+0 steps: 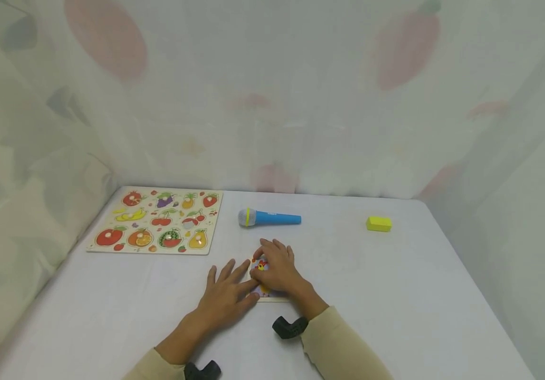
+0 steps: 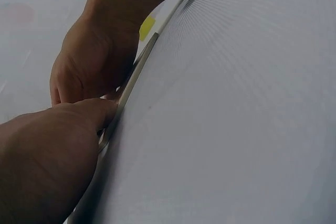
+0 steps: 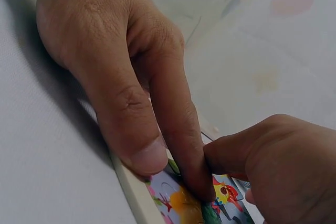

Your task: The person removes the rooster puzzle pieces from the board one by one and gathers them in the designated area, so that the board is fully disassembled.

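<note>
A small picture puzzle (image 1: 265, 291) with a pale border lies flat on the table, partly covered by both hands. Its colourful cartoon picture (image 3: 181, 203) shows between the fingers in the right wrist view. From the left, my left hand (image 1: 225, 302) rests on it, fingers mostly straight, with the thumb on the near border and the index fingertip on the picture. My right hand (image 1: 277, 269) lies over the puzzle's right and upper part. Its thumb and index finger are bent down toward the picture, next to the left index finger. Whether they pinch a piece is hidden.
A fruit puzzle board (image 1: 151, 221) with small knobs lies at the back left. Behind the hands is a blue toy microphone (image 1: 277, 218). A yellow block (image 1: 379, 224) stands at the back right. White printed curtains (image 1: 272, 105) hang around the table (image 1: 395, 295).
</note>
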The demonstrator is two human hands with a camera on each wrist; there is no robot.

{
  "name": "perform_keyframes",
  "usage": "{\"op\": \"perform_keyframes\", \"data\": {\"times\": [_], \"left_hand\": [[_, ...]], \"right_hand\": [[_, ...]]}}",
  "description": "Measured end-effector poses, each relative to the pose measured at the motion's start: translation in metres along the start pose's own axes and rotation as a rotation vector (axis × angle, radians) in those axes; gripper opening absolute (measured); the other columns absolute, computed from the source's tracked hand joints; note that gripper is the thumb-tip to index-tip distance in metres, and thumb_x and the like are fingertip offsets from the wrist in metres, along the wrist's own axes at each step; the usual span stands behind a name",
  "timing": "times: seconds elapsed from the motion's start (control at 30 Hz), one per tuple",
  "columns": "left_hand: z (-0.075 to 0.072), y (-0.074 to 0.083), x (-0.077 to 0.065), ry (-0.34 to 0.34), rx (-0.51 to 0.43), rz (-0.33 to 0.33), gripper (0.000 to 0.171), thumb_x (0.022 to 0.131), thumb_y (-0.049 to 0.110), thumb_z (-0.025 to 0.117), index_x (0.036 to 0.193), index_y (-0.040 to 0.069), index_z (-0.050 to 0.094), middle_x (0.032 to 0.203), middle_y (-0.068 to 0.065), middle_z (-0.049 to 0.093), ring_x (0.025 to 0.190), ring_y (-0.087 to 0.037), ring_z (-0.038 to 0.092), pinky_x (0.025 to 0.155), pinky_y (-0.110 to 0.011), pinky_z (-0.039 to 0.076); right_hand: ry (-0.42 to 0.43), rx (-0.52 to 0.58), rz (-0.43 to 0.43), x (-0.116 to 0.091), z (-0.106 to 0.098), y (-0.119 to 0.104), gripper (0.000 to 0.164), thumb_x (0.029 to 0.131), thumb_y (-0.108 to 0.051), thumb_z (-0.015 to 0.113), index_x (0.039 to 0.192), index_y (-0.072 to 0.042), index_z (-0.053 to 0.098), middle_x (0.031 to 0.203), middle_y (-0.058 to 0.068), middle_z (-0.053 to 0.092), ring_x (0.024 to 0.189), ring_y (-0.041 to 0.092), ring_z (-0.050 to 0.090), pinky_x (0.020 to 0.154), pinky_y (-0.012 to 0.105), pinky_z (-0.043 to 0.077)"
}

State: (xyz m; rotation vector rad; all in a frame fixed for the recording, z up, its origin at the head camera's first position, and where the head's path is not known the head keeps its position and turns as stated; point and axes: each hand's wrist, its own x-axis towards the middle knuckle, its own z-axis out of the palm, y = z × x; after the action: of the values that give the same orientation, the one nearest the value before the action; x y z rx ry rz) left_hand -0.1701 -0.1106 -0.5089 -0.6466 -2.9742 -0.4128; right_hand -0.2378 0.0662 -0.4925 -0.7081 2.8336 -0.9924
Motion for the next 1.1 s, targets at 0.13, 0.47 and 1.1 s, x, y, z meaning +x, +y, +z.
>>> {"op": "perform_keyframes", "data": {"times": [0.13,0.47,1.1], "left_hand": [[0.0002,0.0000,-0.0003,0.006,-0.005,0.000,0.044,0.095,0.054,0.050,0.130,0.032,0.063,0.153,-0.002,0.035,0.140,-0.039,0.022,0.103,-0.070,0.009],[-0.0006,0.0001,-0.0005,0.016,-0.010,0.012,0.043,0.094,0.053,0.052,0.129,0.031,0.064,0.152,-0.002,0.036,0.139,-0.039,0.024,0.102,-0.071,0.010],[0.0004,0.0005,0.0001,0.018,-0.009,0.013,0.043,0.094,0.053,0.052,0.131,0.032,0.063,0.152,-0.003,0.037,0.138,-0.040,0.025,0.102,-0.071,0.011]], "right_hand": [[0.017,0.009,-0.025,-0.0015,0.0014,0.0029,0.024,0.084,-0.031,0.067,0.103,-0.019,0.061,0.146,0.004,0.044,0.139,0.033,0.025,0.106,0.064,0.007],[0.055,0.013,-0.054,-0.0049,0.0046,0.0058,0.025,0.088,-0.028,0.066,0.111,-0.020,0.065,0.123,-0.009,0.062,0.134,0.018,0.038,0.109,0.061,0.008],[0.105,-0.075,0.035,-0.0039,0.0036,0.0032,0.025,0.084,-0.032,0.068,0.101,-0.013,0.066,0.138,0.013,0.047,0.131,0.032,0.036,0.106,0.052,0.028]]}}
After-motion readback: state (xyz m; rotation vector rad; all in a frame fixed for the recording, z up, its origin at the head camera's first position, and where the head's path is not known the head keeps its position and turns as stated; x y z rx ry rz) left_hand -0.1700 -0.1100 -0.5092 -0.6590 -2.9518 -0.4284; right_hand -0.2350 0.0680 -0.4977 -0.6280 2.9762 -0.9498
